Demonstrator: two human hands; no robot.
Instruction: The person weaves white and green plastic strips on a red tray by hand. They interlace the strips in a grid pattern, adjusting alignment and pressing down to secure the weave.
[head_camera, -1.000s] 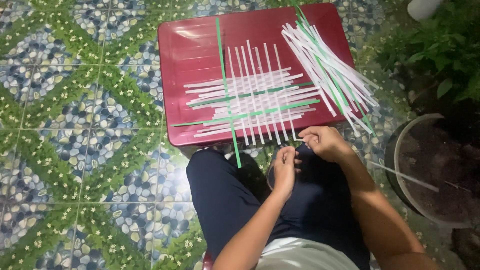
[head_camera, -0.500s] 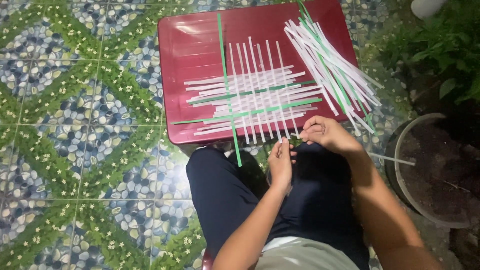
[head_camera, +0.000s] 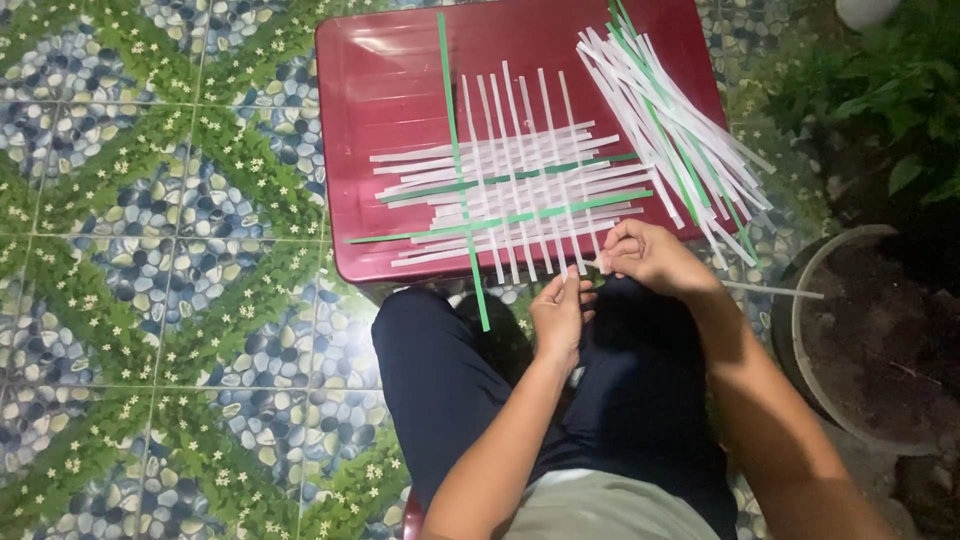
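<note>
A patterned tile floor (head_camera: 150, 250) is lying under a red plastic stool (head_camera: 390, 90), and a dark round pot (head_camera: 870, 340) is sitting at the right beside green plants (head_camera: 890, 80). On the stool, a woven mat of white and green strips (head_camera: 510, 190) is lying flat, with a loose pile of strips (head_camera: 670, 130) resting just beside it at the right. The right hand (head_camera: 650, 258) is pinching a white strip (head_camera: 770, 290) at the mat's near edge, while the left hand (head_camera: 558, 315) is hovering with loosely curled fingers, grasping nothing visible.
</note>
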